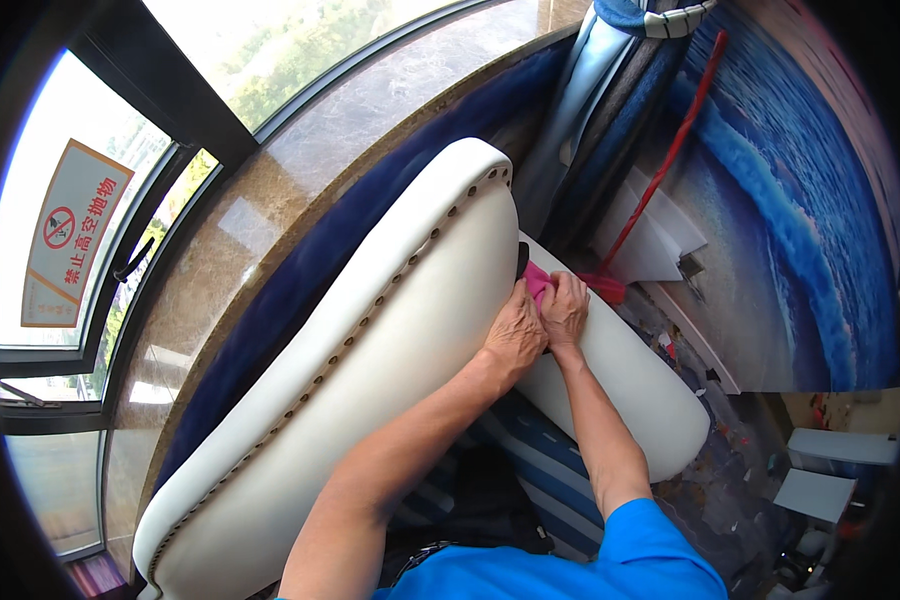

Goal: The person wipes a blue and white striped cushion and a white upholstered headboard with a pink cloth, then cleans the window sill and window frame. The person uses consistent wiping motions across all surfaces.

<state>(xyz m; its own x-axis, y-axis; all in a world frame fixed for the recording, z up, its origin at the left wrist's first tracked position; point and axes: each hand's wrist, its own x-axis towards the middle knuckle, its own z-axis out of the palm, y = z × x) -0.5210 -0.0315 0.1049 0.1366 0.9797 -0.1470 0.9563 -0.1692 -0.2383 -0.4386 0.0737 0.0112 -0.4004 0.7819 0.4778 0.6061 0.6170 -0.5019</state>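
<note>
My right hand (566, 310) is closed on a bunched pink cloth (538, 284). Close against it, my left hand (516, 335) is closed too; what lies inside its fingers is mostly hidden. A narrow black piece (523, 260) sticks up just past the left fingertips, beside the cloth. Both hands are over the place where a large cream padded headboard (370, 350), edged with a row of dark studs (335, 357), meets a second cream padded panel (620, 370) on the right.
A curved stone sill (270, 190) runs under the windows on the left, with dark blue fabric below it. A red-handled broom (660, 170) leans at the upper right near a tied curtain (590, 90). Beyond the panel, the dark floor (720, 500) holds scattered scraps. Pale shelves (815, 495) stand lower right.
</note>
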